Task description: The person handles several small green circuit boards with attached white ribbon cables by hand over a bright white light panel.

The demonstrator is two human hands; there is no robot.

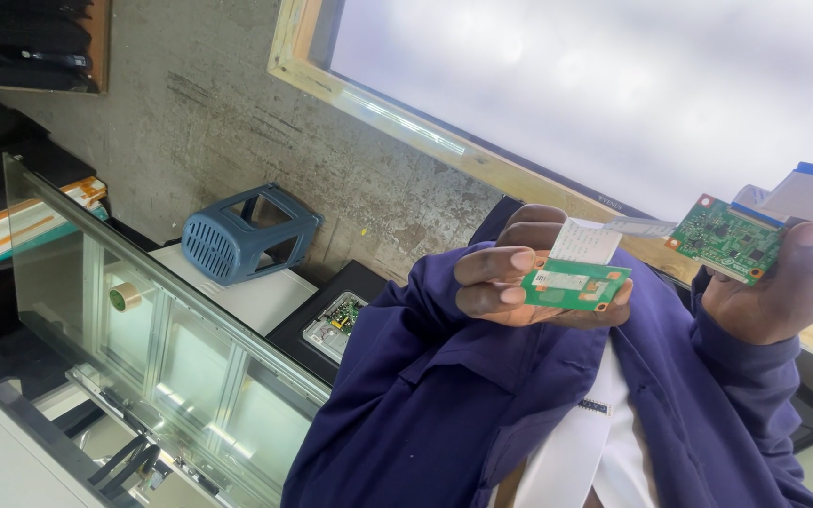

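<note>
At frame centre the left hand (pixel 519 282) pinches a small green circuit board (pixel 576 285), its white ribbon cable (pixel 587 241) running right toward the larger circuit board (pixel 726 240) gripped by the right hand (pixel 778 287).
</note>
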